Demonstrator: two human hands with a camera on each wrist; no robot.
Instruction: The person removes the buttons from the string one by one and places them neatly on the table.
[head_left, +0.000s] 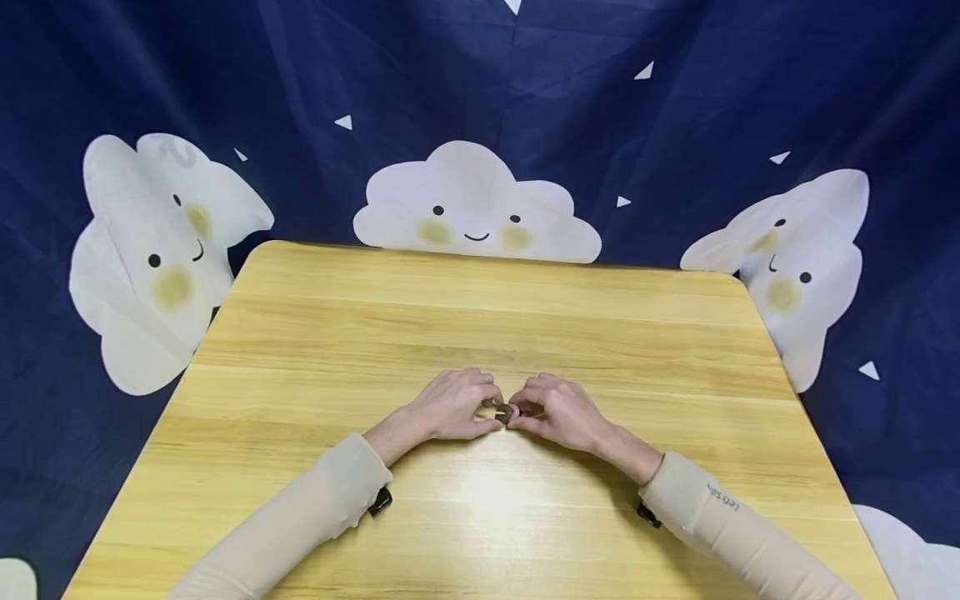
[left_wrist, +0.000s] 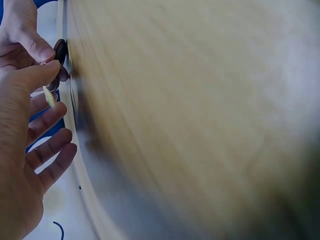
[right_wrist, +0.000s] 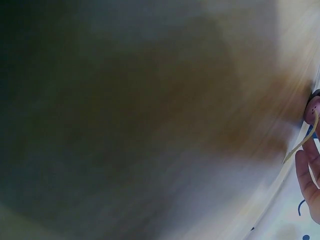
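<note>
Between both hands is a small dark-brown object (head_left: 505,415) with a pinkish side; its kind is too small to tell. My left hand (head_left: 457,406) pinches it from the left with thumb and forefinger, the other fingers spread loosely in the left wrist view. From the right, my right hand (head_left: 561,412) pinches it too, thumb and fingers meeting at its edge. In the left wrist view, dark rounded parts (left_wrist: 61,50) show past the thumbs. A pale yellow strip (right_wrist: 299,146) trails from the rounded pink part (right_wrist: 311,111), which carries small dark dots.
A light wood-grain table (head_left: 480,333) with rounded far corners lies under both hands. Behind it hangs a dark blue cloth (head_left: 480,75) printed with white smiling clouds and small white triangles. Both forearms wear beige sleeves (head_left: 300,508) with black wrist devices (head_left: 380,501) below.
</note>
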